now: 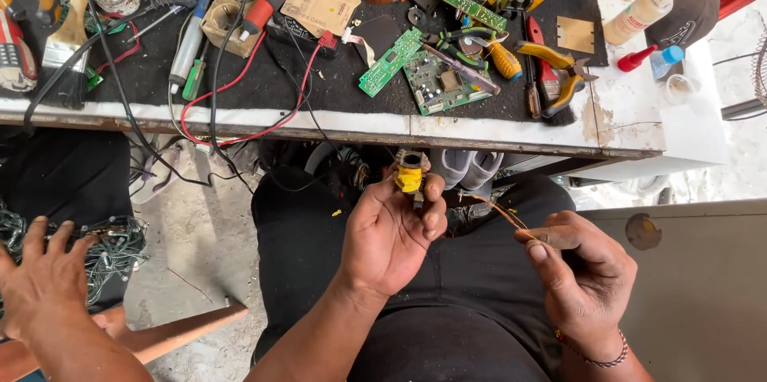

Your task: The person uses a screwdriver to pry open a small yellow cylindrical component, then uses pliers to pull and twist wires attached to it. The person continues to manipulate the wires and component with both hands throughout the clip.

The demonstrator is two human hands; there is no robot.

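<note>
Your left hand (395,226) pinches the small yellow coil (409,175) upright at its fingertips over your lap, just near the bench (479,130); your right hand (579,270) is closed on the thin copper wire (499,210) running to it. Pull too hard and the wire may snap, or the coil slip to the littered floor (188,246).

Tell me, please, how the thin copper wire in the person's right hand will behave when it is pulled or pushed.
The copper wire is very thin and already curves between the right hand and the yellow coil in the left hand, so it probably bends easily. It is likely very light, and may snap if tugged hard.
</note>
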